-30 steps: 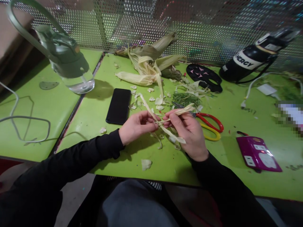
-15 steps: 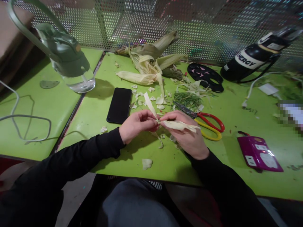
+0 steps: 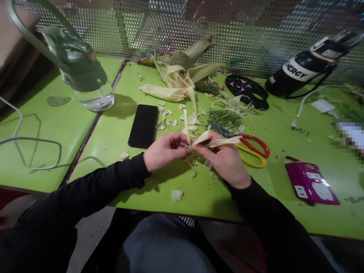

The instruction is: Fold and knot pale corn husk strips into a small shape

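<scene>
My left hand (image 3: 167,151) is closed, its thumb and fingers pinching the base of a pale corn husk strip (image 3: 186,125) that sticks up. My right hand (image 3: 227,161) is closed on another corn husk strip (image 3: 220,142), which loops over the fingers and trails to the right. The fingertips of both hands meet where the strips join; that joint is mostly hidden. Small husk scraps (image 3: 176,195) lie on the green table around them. Scissors (image 3: 253,155) with red and yellow handles lie just beyond my right hand, beside a bundle of thin green strands (image 3: 226,120).
Behind stands a pile of dried corn husks (image 3: 176,81). A black phone (image 3: 143,126) lies to the left, near a green water bottle (image 3: 88,76). To the right are a black palette-shaped piece (image 3: 246,91), a black bottle (image 3: 301,70) and a purple power socket box (image 3: 311,184).
The strip at my left hand has swung from leaning left to nearly upright. My right fingers have shifted, and the husk strip they hold now folds up and over them.
</scene>
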`<state>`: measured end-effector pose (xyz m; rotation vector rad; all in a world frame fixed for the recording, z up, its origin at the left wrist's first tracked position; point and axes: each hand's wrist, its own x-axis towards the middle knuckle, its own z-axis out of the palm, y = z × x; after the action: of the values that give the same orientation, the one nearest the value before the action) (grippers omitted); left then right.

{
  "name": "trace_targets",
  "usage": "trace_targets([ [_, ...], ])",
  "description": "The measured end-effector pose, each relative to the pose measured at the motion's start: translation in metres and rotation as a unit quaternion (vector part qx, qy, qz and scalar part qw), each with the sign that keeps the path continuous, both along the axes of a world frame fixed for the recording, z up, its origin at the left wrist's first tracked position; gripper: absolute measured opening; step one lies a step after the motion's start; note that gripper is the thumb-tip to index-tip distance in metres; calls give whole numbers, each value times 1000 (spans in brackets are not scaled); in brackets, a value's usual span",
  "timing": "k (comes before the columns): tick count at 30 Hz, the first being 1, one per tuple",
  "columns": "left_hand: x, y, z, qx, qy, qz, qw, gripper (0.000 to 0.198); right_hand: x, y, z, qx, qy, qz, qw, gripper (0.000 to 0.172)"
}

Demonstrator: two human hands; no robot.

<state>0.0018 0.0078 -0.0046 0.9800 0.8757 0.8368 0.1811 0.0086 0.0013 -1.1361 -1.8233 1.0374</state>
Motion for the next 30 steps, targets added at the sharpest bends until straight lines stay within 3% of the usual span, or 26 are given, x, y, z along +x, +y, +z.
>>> trace_targets([
  [8,-1,-2,6,-59,8,5,998,8,-1,0,-1,7,-9,-13,1000,9],
  [18,-2,-1,6,-61,-1,-1,998,12,-2,1,-1,-23,-10,-7,1000,14],
  [24,-2,-1,4,-134,-40,14,990,11,0,1,-3,-34,-7,-42,999,16],
  [30,-1,0,4,-157,-60,24,985,13,0,1,-1,-43,-12,-38,998,18],
])
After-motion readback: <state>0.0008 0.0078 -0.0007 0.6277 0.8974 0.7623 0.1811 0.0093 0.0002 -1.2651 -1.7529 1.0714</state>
